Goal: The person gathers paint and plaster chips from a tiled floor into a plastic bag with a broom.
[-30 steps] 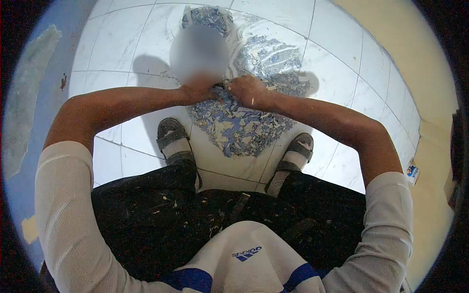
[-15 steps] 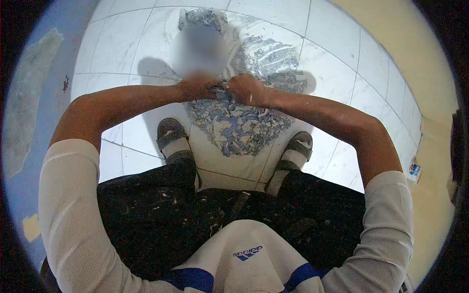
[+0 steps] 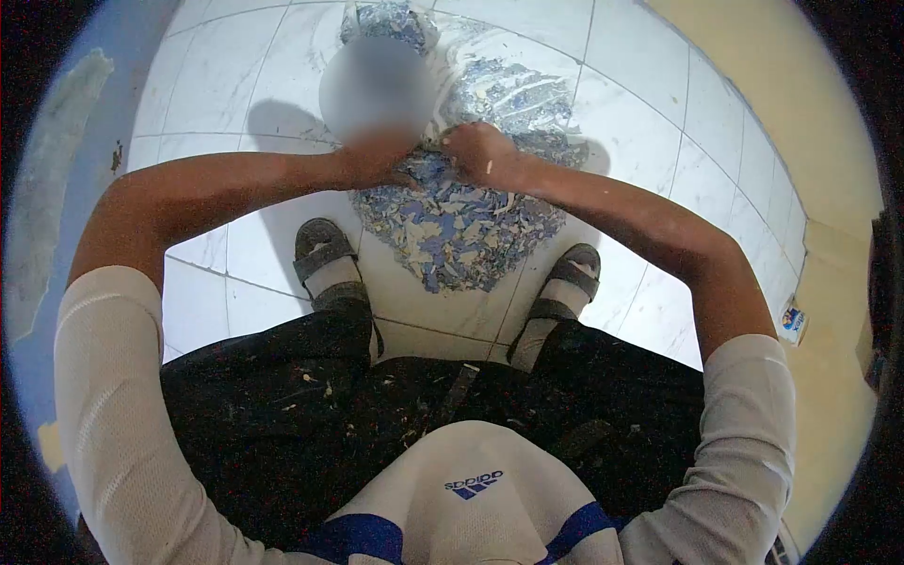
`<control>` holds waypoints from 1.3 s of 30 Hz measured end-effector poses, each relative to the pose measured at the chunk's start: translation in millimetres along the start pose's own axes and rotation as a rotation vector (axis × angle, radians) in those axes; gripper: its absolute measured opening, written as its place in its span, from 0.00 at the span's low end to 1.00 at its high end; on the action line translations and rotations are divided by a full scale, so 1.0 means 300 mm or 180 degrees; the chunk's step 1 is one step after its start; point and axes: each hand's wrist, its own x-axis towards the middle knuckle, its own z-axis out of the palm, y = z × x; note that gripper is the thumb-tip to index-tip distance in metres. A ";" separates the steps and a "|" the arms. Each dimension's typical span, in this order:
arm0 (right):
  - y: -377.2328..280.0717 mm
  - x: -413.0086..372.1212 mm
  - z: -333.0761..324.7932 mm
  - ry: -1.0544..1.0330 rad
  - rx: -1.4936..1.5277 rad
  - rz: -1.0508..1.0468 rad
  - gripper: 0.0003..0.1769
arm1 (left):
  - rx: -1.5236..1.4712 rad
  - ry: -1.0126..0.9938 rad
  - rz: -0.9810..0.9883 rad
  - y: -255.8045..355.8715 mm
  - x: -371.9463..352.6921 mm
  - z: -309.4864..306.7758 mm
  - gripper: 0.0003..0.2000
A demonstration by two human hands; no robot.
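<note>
My left hand (image 3: 379,160) is closed at the upper left of a heap of blue, grey and cream flakes (image 3: 457,235); a round blur hides part of it. Facing it across a small gap, my right hand (image 3: 482,155) is curled into a fist with fingertips pressed together. What either hand grips is too small or hidden to name. Beyond my right hand lies a shiny, streaked patch (image 3: 523,94) that looks like crinkled clear plastic over more flakes. Another clump of flakes (image 3: 386,24) lies at the top, partly behind the blur.
White marbled floor tiles (image 3: 631,113) surround the heap. My sandalled feet stand either side of it, the left sandal (image 3: 325,250) and the right sandal (image 3: 574,268). A yellowish wall (image 3: 753,56) runs along the right, with a small white packet (image 3: 793,323) at its foot.
My hands have moved slightly apart and a little away from me, with the left shifting leftward. More of the heap shows between them. The whole view has shifted slightly.
</note>
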 end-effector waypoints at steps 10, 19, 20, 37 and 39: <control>-0.049 0.033 -0.069 -0.0562 0.0250 0.0352 0.11 | -0.0664 0.0023 -0.0071 -0.013 0.011 0.001 0.28; -0.028 0.039 -0.035 -0.0713 -0.0049 -0.0111 0.11 | -0.0645 -0.0107 -0.0164 -0.009 0.023 0.001 0.27; -0.032 0.034 -0.038 -0.0654 -0.0078 -0.0134 0.11 | -0.0657 -0.0019 -0.0067 -0.012 0.021 0.004 0.26; -0.035 -0.011 -0.019 0.0685 0.0262 0.0048 0.10 | -0.0639 0.0780 -0.0079 0.032 -0.017 0.000 0.21; -0.063 -0.005 -0.086 0.0375 0.0344 0.0409 0.11 | -0.0652 0.0851 -0.0080 0.022 -0.020 -0.024 0.20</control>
